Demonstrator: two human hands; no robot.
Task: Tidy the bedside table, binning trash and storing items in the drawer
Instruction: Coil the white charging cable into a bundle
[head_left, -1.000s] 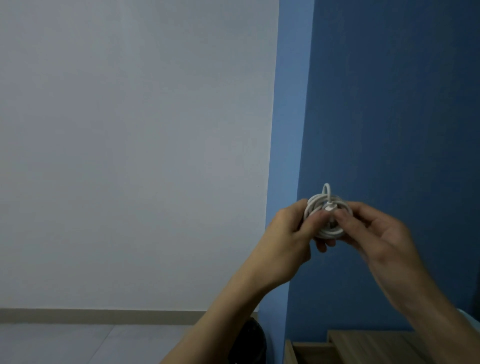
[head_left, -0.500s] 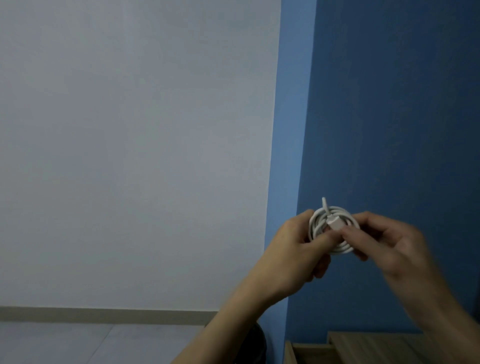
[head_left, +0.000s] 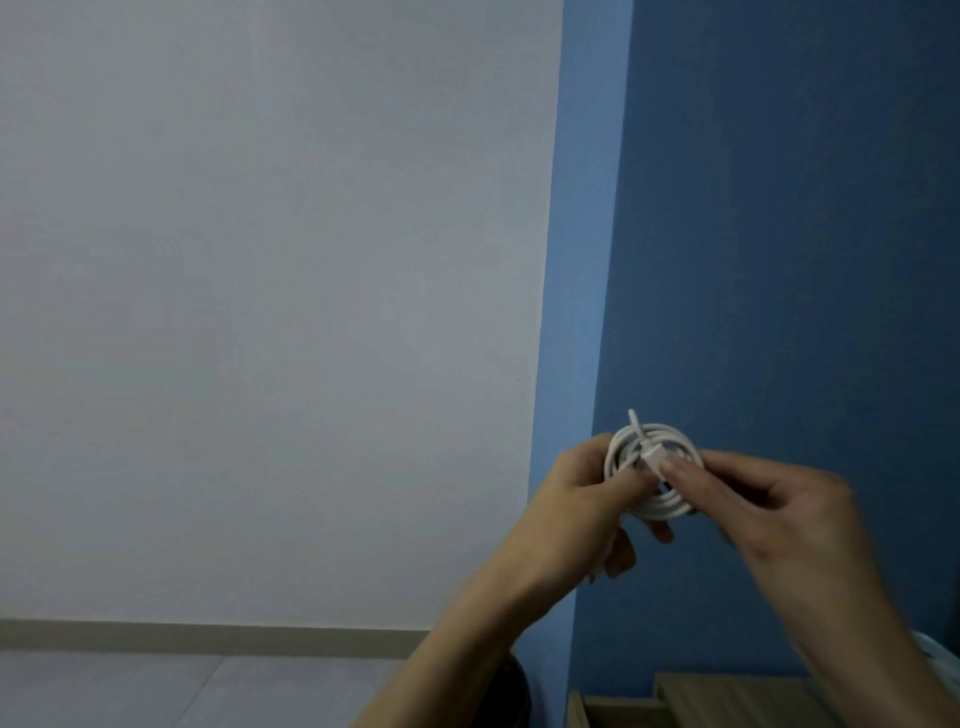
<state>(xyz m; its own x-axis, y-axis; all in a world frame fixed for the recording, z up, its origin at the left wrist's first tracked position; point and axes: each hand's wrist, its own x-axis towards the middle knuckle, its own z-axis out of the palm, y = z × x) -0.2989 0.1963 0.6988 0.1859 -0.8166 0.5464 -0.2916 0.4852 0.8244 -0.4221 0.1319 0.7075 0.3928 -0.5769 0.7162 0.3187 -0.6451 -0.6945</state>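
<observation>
A white cable (head_left: 670, 501), wound into a small coil, is held up in front of the blue wall. My left hand (head_left: 576, 504) grips the coil's left side, thumb across its front. My right hand (head_left: 774, 514) pinches the cable's white plug end at the coil's centre. One short end of the cable sticks up above the coil. Only the back edge of the wooden bedside table (head_left: 727, 696) shows at the bottom right, under my right forearm.
A dark round object (head_left: 517, 691), perhaps a bin, stands on the floor left of the table, mostly hidden by my left forearm. A white wall and grey floor fill the left side. Something pale blue (head_left: 943, 657) shows at the right edge.
Both hands and the coil have sunk a little in view. My right fingers have shifted on the coil's front and now pinch the plug end.
</observation>
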